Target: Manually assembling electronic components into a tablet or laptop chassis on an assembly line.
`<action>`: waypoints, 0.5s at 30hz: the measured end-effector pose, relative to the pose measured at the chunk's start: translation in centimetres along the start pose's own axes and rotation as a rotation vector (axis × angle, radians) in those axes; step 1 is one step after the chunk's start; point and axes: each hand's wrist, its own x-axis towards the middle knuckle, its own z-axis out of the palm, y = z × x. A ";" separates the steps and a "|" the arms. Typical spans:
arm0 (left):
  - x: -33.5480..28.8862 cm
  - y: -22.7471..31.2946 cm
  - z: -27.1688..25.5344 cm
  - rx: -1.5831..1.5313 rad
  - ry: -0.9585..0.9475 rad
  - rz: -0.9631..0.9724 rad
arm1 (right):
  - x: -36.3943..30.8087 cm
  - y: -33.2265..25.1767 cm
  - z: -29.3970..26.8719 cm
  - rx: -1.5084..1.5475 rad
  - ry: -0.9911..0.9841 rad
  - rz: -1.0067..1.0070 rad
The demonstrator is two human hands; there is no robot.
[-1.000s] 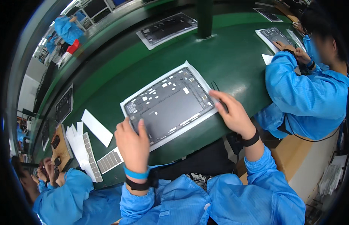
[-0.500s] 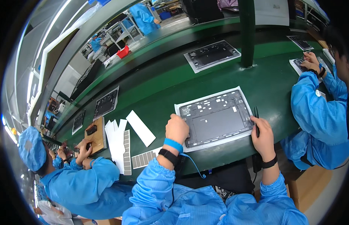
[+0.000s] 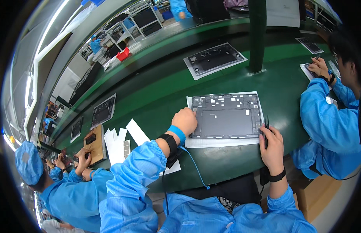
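On the green bench in front of me lies a dark grey tablet housing [image 3: 227, 123], its face dotted with small white pieces. A white sheet [image 3: 223, 143] shows beneath it along the lower and right sides. My left hand [image 3: 184, 122] has its fingers closed at the housing's left edge; the fingertips are partly hidden. Black tweezers [image 3: 266, 134] are in my right hand [image 3: 272, 146], points upward, with fingers close to the housing's lower right corner. Left of my left wrist lie white paper strips [image 3: 115, 145] and a partly covered grey-celled sticker sheet [image 3: 127, 148].
Another housing [image 3: 215, 60] rests on its sheet farther back, left of a green post [image 3: 257, 39]. More housings [image 3: 104, 110] lie at the left. A co-worker in blue [image 3: 328, 112] works at my right, another [image 3: 71, 194] at my left beside a brown board [image 3: 95, 145].
The housing has turned clockwise and now lies level, shifted on its sheet. My left forearm has swung left, over part of the sticker sheet. The tweezers remain in my right hand.
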 end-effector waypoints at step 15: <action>11.3 -32.9 -7.2 -0.072 0.404 -0.106 | 0.6 0.1 0.2 0.044 -0.036 -0.073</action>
